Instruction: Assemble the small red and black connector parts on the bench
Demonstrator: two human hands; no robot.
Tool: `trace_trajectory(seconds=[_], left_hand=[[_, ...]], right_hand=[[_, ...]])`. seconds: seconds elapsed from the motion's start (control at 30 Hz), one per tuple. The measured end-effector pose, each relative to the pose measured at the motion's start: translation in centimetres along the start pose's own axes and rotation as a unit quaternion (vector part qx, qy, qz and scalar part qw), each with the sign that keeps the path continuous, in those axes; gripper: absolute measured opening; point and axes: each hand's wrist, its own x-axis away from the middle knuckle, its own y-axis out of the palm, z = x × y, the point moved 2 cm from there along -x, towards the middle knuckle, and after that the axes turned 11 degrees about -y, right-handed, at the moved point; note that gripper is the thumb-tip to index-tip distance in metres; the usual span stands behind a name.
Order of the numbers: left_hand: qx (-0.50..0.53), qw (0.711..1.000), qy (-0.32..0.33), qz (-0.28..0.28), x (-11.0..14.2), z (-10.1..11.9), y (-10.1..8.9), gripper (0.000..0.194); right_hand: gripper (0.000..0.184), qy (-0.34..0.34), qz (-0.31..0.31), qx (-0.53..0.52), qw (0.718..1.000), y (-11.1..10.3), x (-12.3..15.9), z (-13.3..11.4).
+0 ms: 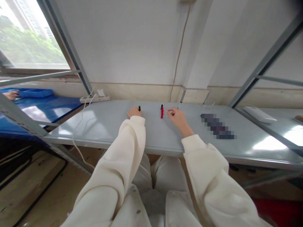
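Between the two hands on the grey metal table (106, 129), nearer the right hand (178, 119) with its fingertips pinched together, a ribbed red part with a black tip (162, 112), long axis running front to back, and, touching-close to the left hand (133, 112), grip impossible to tell, a small black stub (139, 108).

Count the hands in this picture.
3: the left hand and right hand over the grey table, plus another person's hand at far left by a blue pad.
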Motion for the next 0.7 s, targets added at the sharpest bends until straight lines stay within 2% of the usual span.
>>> trace_trajectory(seconds=[0.27, 0.37, 0.5, 0.63, 0.7], left_hand=[[-0.005, 1.000, -0.025, 0.006, -1.0, -0.5, 0.6, 0.013], [-0.002, 1.000, -0.031, 0.008, -1.0, -0.5, 0.6, 0.012], [0.001, 1.000, -0.029, 0.012, -0.6, -0.5, 0.5, 0.014], [0.039, 0.995, -0.010, 0.094, 0.3, -0.1, -0.8, 0.040], [0.076, 0.987, 0.047, 0.137, 1.1, 0.5, -1.6, 0.047]], right_hand=[[0.020, 0.067, 0.039, 0.019, 0.997, -0.1, 0.1, 1.0], [0.021, 0.103, 0.016, 0.036, 0.994, 0.3, 0.3, 1.9], [0.023, 0.131, -0.050, 0.065, 0.988, 0.9, 0.5, 2.8], [0.017, 0.117, -0.097, 0.073, 0.986, 1.4, 0.7, 3.1], [0.015, 0.107, -0.112, 0.068, 0.986, 1.7, 0.7, 3.0]])
